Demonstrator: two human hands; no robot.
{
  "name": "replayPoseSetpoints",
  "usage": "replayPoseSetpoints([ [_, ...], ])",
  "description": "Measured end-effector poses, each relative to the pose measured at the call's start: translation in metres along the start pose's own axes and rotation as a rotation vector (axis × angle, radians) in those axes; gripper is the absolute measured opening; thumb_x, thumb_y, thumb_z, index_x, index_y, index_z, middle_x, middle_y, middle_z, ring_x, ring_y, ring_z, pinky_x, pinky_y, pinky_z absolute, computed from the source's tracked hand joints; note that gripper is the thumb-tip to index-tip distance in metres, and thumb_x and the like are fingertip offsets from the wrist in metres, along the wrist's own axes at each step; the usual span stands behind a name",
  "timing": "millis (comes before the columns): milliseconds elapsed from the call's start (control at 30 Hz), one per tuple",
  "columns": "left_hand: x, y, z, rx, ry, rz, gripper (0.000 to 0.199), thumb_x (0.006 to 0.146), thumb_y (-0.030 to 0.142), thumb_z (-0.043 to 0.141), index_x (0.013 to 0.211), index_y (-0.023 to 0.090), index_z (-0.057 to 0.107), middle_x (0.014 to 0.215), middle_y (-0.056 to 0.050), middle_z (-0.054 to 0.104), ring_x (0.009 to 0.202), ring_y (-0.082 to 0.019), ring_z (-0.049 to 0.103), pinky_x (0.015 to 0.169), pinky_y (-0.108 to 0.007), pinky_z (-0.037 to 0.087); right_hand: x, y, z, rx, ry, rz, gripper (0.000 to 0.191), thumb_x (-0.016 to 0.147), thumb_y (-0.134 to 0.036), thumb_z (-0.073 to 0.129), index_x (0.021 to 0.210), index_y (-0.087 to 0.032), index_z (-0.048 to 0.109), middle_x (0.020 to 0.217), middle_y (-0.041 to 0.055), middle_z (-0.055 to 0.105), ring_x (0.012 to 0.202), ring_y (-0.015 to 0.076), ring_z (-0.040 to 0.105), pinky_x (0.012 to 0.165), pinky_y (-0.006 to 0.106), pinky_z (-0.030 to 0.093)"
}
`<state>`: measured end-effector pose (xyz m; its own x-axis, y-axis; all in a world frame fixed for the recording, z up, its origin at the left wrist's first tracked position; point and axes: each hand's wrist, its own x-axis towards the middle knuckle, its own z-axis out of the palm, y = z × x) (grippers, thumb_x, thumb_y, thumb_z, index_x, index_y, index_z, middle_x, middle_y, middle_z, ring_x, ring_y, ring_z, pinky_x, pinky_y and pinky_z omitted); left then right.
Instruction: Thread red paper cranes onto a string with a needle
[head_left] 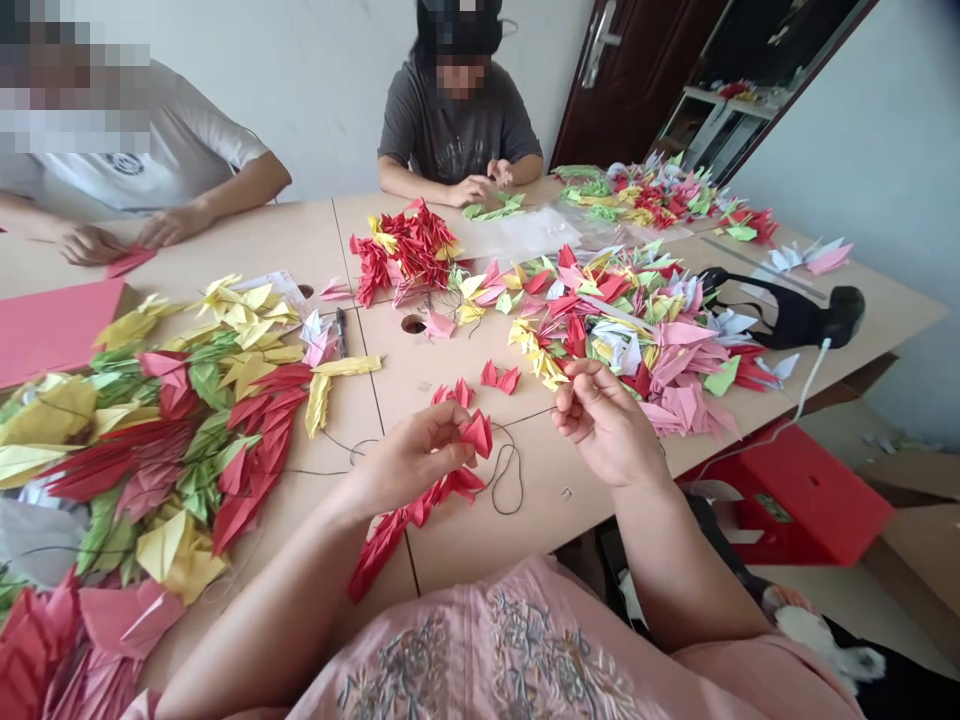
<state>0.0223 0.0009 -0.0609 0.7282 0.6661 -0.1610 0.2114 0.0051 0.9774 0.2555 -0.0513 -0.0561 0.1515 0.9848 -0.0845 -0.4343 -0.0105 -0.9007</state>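
My left hand [405,460] pinches a red paper crane [477,435], which sits at the end of a string of red paper cranes [397,530] hanging down to the tabletop. My right hand [607,425] holds a fine dark thread [517,425] between finger and thumb, though the exact grip is partly hidden by my fingers. Just beyond that hand lies a large heap of pink, red, yellow and white paper cranes [622,335]. Two small red cranes [499,378] rest on the wooden table [420,360] between my hands, and a loop of thread [504,480] lies below them.
A heap of mixed paper cranes [172,430] covers the left side, and a red heap [409,250] stands ahead. Across the table, a person in a grey T-shirt [457,125] handles green cranes. Another person in a white T-shirt [150,160] works at the left. A red stool [810,490] stands at the right.
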Motion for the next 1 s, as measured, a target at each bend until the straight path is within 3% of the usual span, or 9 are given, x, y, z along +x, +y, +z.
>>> replayPoseSetpoints([
  [167, 0.010, -0.020, 0.016, 0.150, -0.001, -0.067, 0.009, 0.087, 0.029, 0.054, 0.091, 0.021, 0.055, 0.080, -0.001, 0.065, 0.070, -0.014, 0.060, 0.063, -0.028, 0.049, -0.008, 0.002, -0.028, -0.069, 0.084, -0.032, 0.032, 0.076, -0.046, 0.077, 0.091, -0.026, 0.058, 0.059, -0.0083, 0.056, 0.051, 0.0074, 0.058, 0.045, 0.015, 0.043],
  [267, 0.007, -0.024, 0.019, 0.264, 0.061, -0.089, 0.022, 0.087, 0.030, 0.055, 0.108, 0.024, 0.055, 0.103, -0.004, 0.069, 0.094, -0.020, 0.064, 0.082, -0.037, 0.051, -0.011, 0.005, -0.048, -0.171, 0.099, -0.036, 0.029, 0.079, -0.046, 0.073, 0.091, -0.024, 0.059, 0.059, -0.0077, 0.053, 0.051, 0.0072, 0.055, 0.046, 0.016, 0.042],
  [367, -0.011, -0.024, 0.009, 0.364, 0.141, -0.110, 0.033, 0.087, 0.035, 0.055, 0.119, 0.027, 0.054, 0.120, -0.006, 0.065, 0.114, -0.025, 0.058, 0.098, -0.045, 0.045, -0.013, 0.012, -0.067, -0.373, 0.088, -0.040, 0.030, 0.085, -0.045, 0.066, 0.105, -0.024, 0.060, 0.063, -0.0057, 0.055, 0.055, 0.0102, 0.056, 0.048, 0.020, 0.044],
  [500, -0.053, -0.025, -0.014, 0.572, 0.247, -0.205, 0.034, 0.088, 0.048, 0.052, 0.113, 0.025, 0.058, 0.111, -0.008, 0.070, 0.101, -0.026, 0.066, 0.084, -0.041, 0.053, -0.019, 0.024, -0.081, -0.679, 0.137, -0.156, 0.040, 0.094, -0.037, 0.054, 0.131, -0.026, 0.046, 0.065, -0.0050, 0.055, 0.056, 0.0136, 0.055, 0.050, 0.025, 0.045],
  [633, -0.097, -0.037, -0.022, 0.608, 0.322, -0.324, 0.040, 0.084, 0.056, 0.054, 0.107, 0.024, 0.061, 0.102, -0.009, 0.072, 0.092, -0.026, 0.069, 0.065, -0.034, 0.055, -0.027, 0.038, -0.078, -0.978, -0.029, -0.158, 0.026, 0.096, -0.038, 0.047, 0.109, -0.020, 0.061, 0.071, 0.0016, 0.061, 0.063, 0.0161, 0.061, 0.058, 0.029, 0.051],
  [767, -0.129, -0.046, -0.010, 0.640, 0.296, -0.407, 0.039, 0.081, 0.049, 0.064, 0.112, 0.025, 0.060, 0.109, -0.008, 0.069, 0.095, -0.026, 0.067, 0.077, -0.039, 0.055, -0.032, 0.052, -0.066, -1.199, -0.215, -0.247, 0.027, 0.092, -0.043, 0.055, 0.097, -0.019, 0.067, 0.076, 0.0053, 0.064, 0.065, 0.0178, 0.062, 0.061, 0.030, 0.052],
  [1000, -0.143, -0.061, 0.015, 0.681, 0.298, -0.362, 0.035, 0.082, 0.026, 0.065, 0.115, 0.025, 0.055, 0.109, -0.006, 0.065, 0.099, -0.023, 0.063, 0.085, -0.040, 0.053, -0.031, 0.064, -0.051, -1.267, -0.271, -0.297, 0.028, 0.093, -0.042, 0.053, 0.080, -0.020, 0.063, 0.074, 0.0053, 0.067, 0.062, 0.0176, 0.062, 0.058, 0.029, 0.049],
])
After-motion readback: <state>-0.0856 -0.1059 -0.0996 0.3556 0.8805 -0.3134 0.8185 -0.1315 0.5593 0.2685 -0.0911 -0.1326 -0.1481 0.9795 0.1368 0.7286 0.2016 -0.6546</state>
